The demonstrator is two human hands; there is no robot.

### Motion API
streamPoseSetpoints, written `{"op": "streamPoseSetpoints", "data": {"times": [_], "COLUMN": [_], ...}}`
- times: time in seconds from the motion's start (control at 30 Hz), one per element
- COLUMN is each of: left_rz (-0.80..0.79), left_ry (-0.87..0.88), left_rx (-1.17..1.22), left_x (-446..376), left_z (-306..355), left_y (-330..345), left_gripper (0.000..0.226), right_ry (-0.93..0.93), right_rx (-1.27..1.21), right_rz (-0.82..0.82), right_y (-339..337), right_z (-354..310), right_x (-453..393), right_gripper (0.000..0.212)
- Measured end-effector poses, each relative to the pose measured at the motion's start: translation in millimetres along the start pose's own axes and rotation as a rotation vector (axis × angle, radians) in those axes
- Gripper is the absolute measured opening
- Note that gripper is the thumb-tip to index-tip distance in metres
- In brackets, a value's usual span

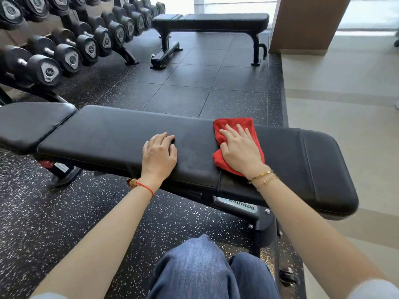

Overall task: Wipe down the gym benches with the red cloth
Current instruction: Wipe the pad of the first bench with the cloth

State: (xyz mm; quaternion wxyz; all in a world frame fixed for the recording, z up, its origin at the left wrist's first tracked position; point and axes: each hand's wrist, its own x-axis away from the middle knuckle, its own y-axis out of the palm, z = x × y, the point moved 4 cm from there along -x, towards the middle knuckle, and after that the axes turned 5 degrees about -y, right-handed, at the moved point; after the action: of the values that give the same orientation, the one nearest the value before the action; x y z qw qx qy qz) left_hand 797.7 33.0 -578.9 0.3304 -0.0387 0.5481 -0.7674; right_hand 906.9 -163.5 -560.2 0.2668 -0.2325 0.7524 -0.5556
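A black padded gym bench (108,134) runs across the middle of the head view, right in front of me. The red cloth (226,126) lies crumpled on its pad, right of centre. My right hand (239,149) lies flat on top of the cloth, fingers spread, pressing it onto the pad. My left hand (158,154) rests palm down on the bare pad to the left of the cloth, fingers slightly curled, holding nothing. A second black bench (216,21) stands farther back on the floor.
A rack of black dumbbells (71,39) fills the upper left. Dark speckled rubber flooring (194,87) lies between the two benches. A beige floor (345,93) and a brown pillar (306,22) are on the right. My knees in blue jeans (200,270) are at the bottom.
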Motion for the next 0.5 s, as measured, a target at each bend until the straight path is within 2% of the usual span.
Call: {"op": "streamPoseSetpoints", "data": {"times": [0.23, 0.37, 0.5], "left_rz": [-0.040, -0.051, -0.056], "left_ry": [0.104, 0.165, 0.198], "left_rx": [0.061, 0.080, 0.096], "left_x": [23, 27, 28], "left_z": [44, 69, 91], "left_y": [6, 17, 26], "left_gripper": [0.037, 0.038, 0.039], "right_ry": [-0.105, 0.095, 0.285], "right_rx": [-0.043, -0.026, -0.007], "right_rz": [0.001, 0.074, 0.075], "right_y": [-12, -27, -37], "right_z": [11, 63, 102], "right_x": [75, 101, 73], "right_gripper": [0.055, 0.053, 0.053]}}
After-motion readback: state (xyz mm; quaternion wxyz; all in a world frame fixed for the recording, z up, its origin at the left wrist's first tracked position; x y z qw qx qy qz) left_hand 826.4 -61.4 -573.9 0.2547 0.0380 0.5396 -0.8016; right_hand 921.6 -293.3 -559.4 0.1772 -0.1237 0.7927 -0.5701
